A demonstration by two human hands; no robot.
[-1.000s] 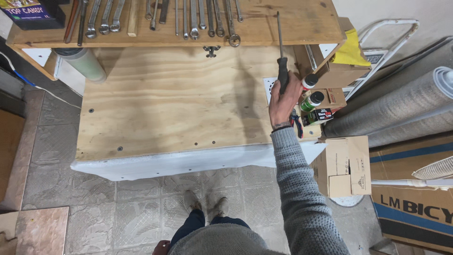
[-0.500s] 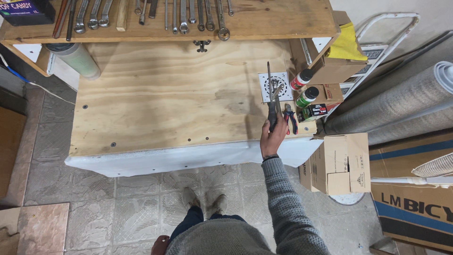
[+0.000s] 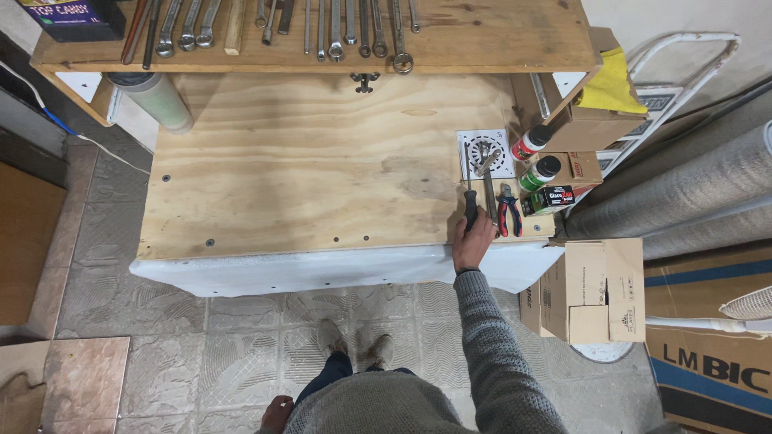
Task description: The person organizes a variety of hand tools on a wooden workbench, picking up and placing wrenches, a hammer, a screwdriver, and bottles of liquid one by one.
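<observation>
Black-handled screwdriver (image 3: 469, 193), slim shaft, in right hand (image 3: 473, 243)

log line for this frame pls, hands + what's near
right hand grip on screwdriver | laid flat on plywood bench | red pliers beside | square drain grate ahead | left hand low, empty

A plywood workbench (image 3: 305, 161) stands on a grey tiled floor (image 3: 193, 337), with a wooden shelf (image 3: 482, 40) above, cardboard boxes (image 3: 591, 289) and rolled carpets (image 3: 683, 185) alongside.
</observation>
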